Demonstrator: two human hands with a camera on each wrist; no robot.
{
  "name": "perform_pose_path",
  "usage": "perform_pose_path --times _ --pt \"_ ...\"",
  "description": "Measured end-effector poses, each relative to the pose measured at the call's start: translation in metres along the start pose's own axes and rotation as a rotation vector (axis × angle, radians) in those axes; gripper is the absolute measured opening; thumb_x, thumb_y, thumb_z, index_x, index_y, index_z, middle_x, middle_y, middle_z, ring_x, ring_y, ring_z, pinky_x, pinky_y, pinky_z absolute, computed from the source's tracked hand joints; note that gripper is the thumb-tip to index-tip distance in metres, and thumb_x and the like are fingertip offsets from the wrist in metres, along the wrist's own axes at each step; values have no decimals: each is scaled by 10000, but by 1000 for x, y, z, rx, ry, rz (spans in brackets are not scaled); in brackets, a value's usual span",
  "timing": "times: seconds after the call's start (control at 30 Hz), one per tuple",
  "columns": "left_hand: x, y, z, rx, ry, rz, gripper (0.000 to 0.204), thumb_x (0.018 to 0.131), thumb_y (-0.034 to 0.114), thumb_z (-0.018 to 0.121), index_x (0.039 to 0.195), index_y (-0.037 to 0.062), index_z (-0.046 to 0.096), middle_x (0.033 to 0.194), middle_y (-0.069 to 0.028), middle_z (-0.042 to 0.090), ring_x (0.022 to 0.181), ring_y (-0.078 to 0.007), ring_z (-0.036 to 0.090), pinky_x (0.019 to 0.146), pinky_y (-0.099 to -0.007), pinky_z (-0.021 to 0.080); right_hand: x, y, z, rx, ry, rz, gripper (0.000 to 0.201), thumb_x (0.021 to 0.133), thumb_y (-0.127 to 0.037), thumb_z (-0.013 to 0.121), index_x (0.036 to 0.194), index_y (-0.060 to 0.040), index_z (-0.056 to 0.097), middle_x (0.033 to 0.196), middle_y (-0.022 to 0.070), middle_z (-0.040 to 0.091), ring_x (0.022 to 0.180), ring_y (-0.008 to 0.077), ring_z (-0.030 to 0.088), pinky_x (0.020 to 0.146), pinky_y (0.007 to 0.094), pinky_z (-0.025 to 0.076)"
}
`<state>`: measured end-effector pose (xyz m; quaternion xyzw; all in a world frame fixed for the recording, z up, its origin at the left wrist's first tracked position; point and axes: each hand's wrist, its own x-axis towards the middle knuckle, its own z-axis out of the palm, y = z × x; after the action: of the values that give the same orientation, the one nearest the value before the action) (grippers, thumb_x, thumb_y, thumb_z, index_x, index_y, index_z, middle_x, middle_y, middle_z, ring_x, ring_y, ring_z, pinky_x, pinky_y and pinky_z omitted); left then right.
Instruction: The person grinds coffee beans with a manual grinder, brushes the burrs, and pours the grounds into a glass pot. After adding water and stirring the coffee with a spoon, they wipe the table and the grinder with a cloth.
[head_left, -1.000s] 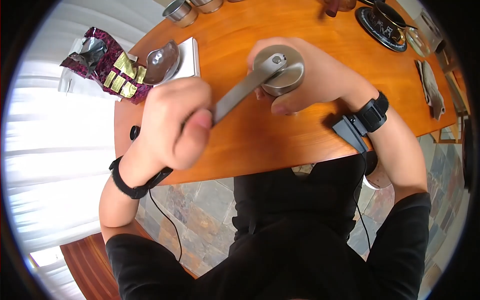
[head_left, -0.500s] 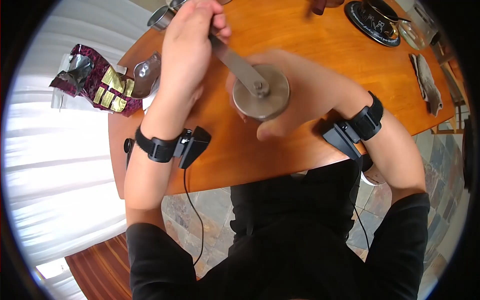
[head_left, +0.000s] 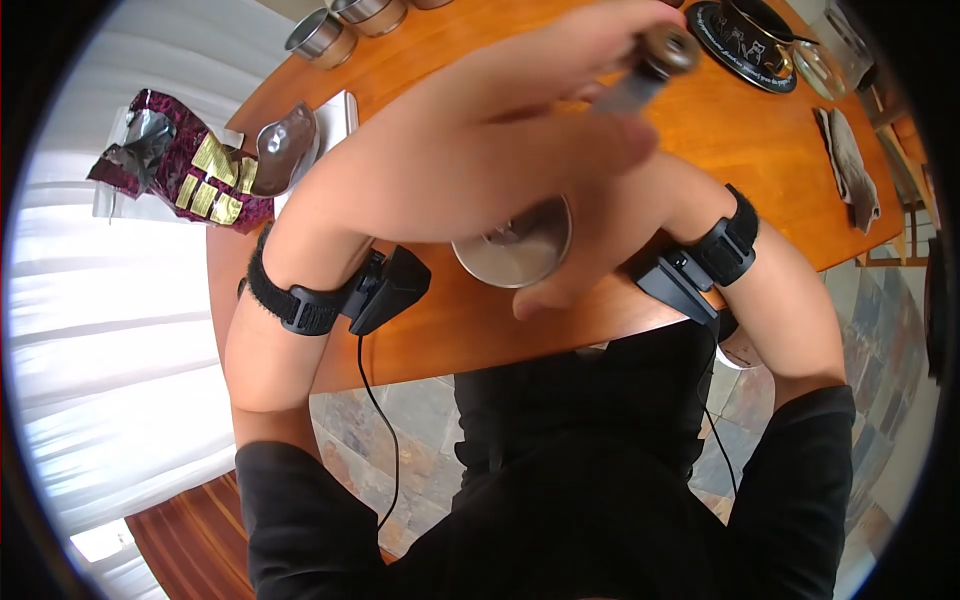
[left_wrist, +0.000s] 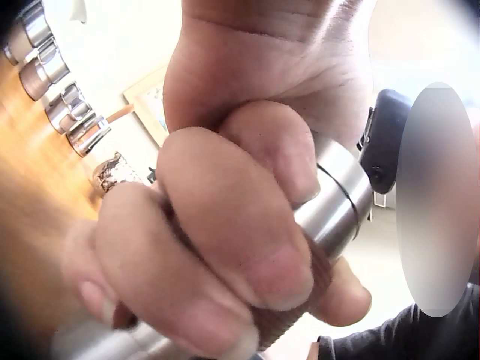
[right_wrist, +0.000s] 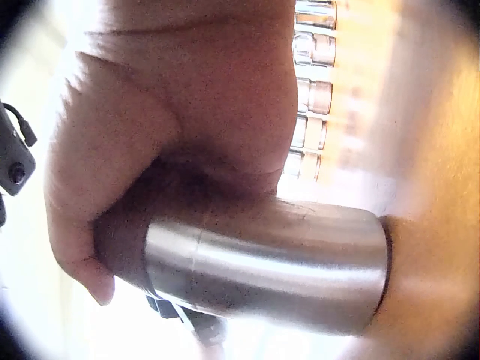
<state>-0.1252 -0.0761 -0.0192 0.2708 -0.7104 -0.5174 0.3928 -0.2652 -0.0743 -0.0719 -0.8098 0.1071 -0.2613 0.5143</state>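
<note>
A hand-cranked coffee grinder stands between both hands, its round metal lid (head_left: 522,252) facing up in the head view. My left hand (head_left: 510,130) reaches across above it, fingers and thumb around the crank near its knob (head_left: 668,50). Most of the crank arm is hidden behind that hand. My right hand (head_left: 615,215) grips the grinder's body from the right side. In the right wrist view the brushed steel cylinder (right_wrist: 270,262) extends below that hand, its bottom end close over the table. Curled fingers (left_wrist: 225,202) wrap a brown ribbed band in the left wrist view.
At the left lie a maroon bag with yellow labels (head_left: 190,165) and a translucent brown dish (head_left: 285,150). Several metal cups (head_left: 320,40) line the far edge. A black cup on a saucer (head_left: 740,50), a glass jar (head_left: 820,70) and a grey cloth (head_left: 850,170) are at the right.
My left hand has carried the crank around from the near left, past the far left, to the far right. My right hand keeps its grip on the grinder, which sits slightly lower in view.
</note>
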Motion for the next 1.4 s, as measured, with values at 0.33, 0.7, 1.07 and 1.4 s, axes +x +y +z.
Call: perform_pose_path --times 0.33,0.7,1.07,1.4 --pt "-26 5 15 82 -639 386 505 832 86 564 1306 -67 480 1228 -187 597 1176 -336 569 1005 -451 423 -6 3 16 376 126 222 462 708 -220 809 1102 -51 639 1063 85 660 1008 219 626 893 308 497" --pt "-69 35 23 359 -463 408 158 835 148 662 895 2 663 715 -78 642 681 -241 674 949 -502 468 12 11 -5 246 -21 111 445 630 -37 810 1022 -40 599 923 29 636 831 134 592 749 290 512" --pt "-108 2 -57 277 267 252 454 709 32 429 1135 -69 548 1099 -204 626 1197 -315 542 1135 -492 277 15 18 -1 187 52 -31 322 656 -10 762 930 -40 595 728 26 612 508 109 581 440 241 452" --pt "-40 -31 -55 -139 646 213 209 848 -32 382 990 -35 535 941 -166 627 948 -269 610 950 -392 476 14 7 -3 241 19 181 434 589 -34 774 975 -44 575 856 38 622 772 145 606 712 288 505"
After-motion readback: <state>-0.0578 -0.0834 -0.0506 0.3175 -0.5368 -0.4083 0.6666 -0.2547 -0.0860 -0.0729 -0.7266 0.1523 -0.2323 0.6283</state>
